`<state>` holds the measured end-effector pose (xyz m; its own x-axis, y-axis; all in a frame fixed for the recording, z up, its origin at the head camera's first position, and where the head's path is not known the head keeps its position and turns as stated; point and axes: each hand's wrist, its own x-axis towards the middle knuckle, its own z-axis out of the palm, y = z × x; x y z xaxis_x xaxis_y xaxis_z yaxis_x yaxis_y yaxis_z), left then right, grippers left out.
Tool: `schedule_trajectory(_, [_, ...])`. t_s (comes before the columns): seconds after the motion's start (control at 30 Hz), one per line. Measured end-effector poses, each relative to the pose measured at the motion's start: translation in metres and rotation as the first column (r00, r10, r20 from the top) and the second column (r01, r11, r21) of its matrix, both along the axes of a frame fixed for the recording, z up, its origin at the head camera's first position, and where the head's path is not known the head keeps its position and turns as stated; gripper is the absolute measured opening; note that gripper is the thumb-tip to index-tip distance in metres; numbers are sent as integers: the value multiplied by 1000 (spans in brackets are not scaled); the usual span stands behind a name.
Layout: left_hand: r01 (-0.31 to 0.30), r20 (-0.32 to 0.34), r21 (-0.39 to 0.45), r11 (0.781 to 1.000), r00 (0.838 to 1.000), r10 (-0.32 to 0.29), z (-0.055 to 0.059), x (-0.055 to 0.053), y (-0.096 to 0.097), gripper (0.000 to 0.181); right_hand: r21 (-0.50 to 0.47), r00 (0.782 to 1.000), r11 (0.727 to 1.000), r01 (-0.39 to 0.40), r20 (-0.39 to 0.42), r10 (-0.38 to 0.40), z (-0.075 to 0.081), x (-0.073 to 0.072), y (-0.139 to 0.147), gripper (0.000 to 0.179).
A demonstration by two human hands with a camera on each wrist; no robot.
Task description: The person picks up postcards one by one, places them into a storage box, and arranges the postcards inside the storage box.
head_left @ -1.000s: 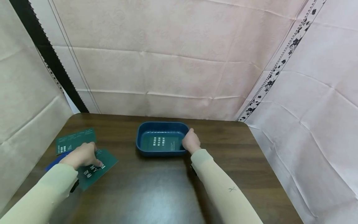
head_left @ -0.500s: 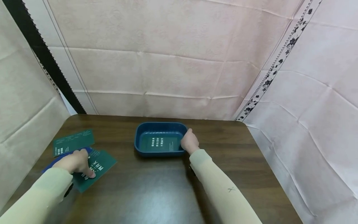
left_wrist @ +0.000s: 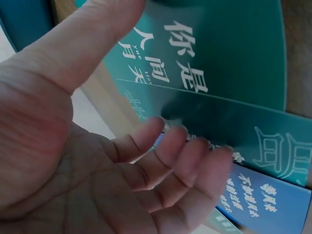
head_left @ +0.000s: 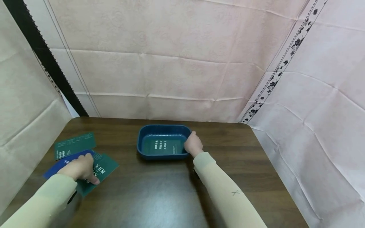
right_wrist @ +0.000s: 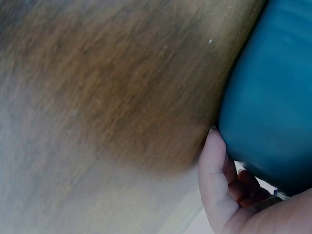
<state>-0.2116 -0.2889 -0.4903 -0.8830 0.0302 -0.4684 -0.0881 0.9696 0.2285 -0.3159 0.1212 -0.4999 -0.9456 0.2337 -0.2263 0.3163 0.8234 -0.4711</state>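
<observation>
My left hand (head_left: 81, 167) is over a green card (head_left: 106, 166) with large white characters, at the left of the table. In the left wrist view the thumb lies over the green card (left_wrist: 234, 44), well apart from the loosely bent fingers (left_wrist: 190, 165). Those fingertips are at a green strip's edge, above a blue card (left_wrist: 268, 200); firm contact cannot be told. A blue card (head_left: 61, 164) lies partly under the hand. My right hand (head_left: 194, 144) holds the right end of a dark blue tray (head_left: 166, 156), its thumb against the tray's outer wall (right_wrist: 273, 107).
Another green card (head_left: 75, 145) lies flat at the back left, beside the blue one. Inside the tray is a green card (head_left: 163, 146) with white writing. The brown wooden table (head_left: 159, 196) ends at hung pale cloth (head_left: 171, 72) behind and at both sides.
My left hand has shifted left and slightly down over the green card, so more of the blue card shows. The right hand still holds the tray; the view has shifted slightly.
</observation>
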Motion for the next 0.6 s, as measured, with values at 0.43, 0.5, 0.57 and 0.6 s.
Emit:
schedule_trajectory(0.43, [50, 23, 71, 996, 998, -51, -3, -1, 2, 108, -15, 1000, 1000, 3, -3, -3, 2, 1, 1, 69])
schedule_trajectory(0.5, [56, -1, 101, 993, 998, -56, -2, -2, -5, 93, -18, 1000, 1000, -1, -13, 1, 2, 2, 1, 69])
schedule_trajectory(0.57, [46, -26, 129, 991, 999, -43, -2, -3, -13, 79, -23, 1000, 1000, -6, -21, 5, 2, 3, 1, 69])
schedule_trajectory(0.6, [38, -41, 143, 989, 999, -33, -2, -4, -18, 74, -26, 1000, 1000, -10, -23, 9, 2, 4, 0, 70])
